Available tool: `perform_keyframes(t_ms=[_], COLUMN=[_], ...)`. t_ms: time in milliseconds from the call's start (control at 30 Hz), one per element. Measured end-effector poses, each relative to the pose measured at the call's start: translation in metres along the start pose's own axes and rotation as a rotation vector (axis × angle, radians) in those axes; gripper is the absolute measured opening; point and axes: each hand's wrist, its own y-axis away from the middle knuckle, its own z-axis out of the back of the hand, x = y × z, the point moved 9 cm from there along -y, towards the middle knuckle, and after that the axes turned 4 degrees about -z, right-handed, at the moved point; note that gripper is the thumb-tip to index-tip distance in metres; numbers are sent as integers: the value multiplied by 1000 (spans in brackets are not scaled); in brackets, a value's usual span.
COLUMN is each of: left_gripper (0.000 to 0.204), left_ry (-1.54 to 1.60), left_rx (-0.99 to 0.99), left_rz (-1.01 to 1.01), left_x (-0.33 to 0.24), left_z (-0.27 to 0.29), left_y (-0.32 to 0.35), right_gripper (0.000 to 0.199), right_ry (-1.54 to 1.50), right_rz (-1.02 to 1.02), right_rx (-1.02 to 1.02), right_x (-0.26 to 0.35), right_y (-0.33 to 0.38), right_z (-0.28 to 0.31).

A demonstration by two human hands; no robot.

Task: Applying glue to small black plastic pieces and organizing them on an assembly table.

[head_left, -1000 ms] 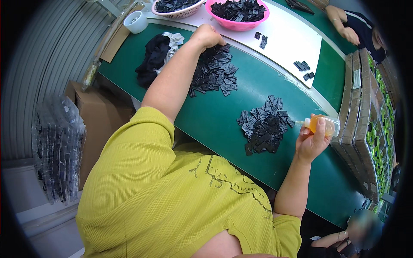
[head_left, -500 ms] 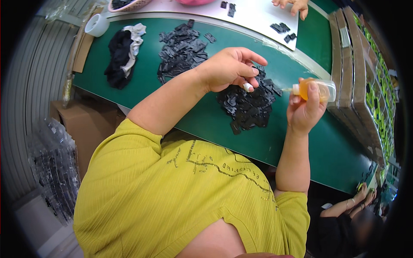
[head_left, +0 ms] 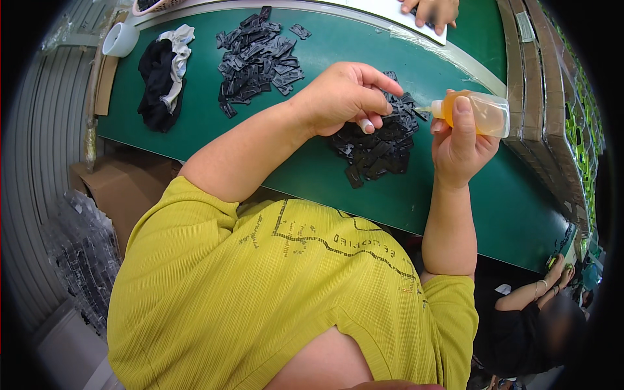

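At the right of the frame, the person's right hand (head_left: pixel 463 146) is clamped around a clear squeeze bottle (head_left: pixel 492 117) partly filled with orange liquid. The bottle lies nearly level, its white cap and thin nozzle pointing left. Near the centre, the left hand (head_left: pixel 344 97) reaches in with index finger stretched out and thumb just below it; I cannot tell whether a piece is pinched between them. One of its fingertips wears a white wrap.

Under and beside the left hand, close to the nozzle, sits a heap of flat black pieces (head_left: pixel 380 156) on a green table (head_left: pixel 305 172). At upper centre-left lies a second black pile (head_left: pixel 260 62), well apart from the first. Further left are a crumpled black and white cloth (head_left: pixel 158 81) and a white cup (head_left: pixel 121 40).

At the top right, another person's hand (head_left: pixel 434 12) rests by a white board. Tall stacked cartons (head_left: pixel 530 84) line the right edge; at lower right, a co-worker in black (head_left: pixel 510 338) sits.
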Motion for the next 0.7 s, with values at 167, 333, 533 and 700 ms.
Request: perform_keyframes(t_ms=[167, 333, 533, 700], left_gripper=[26, 24, 23, 24], left_ry=[-23, -29, -23, -32], left_rx=[7, 6, 15, 19], left_rz=[29, 32, 35, 35], left_x=[3, 4, 4, 5], left_z=[-3, -3, -5, -6], left_y=[2, 2, 2, 2], right_gripper=[9, 9, 10, 11], right_ry=[58, 85, 82, 146], right_rz=[2, -5, -8, -15], right_rx=[-10, -9, -15, -11], right_x=[0, -2, -4, -5], right_y=[-1, -2, -2, 0], right_z=[0, 0, 0, -1])
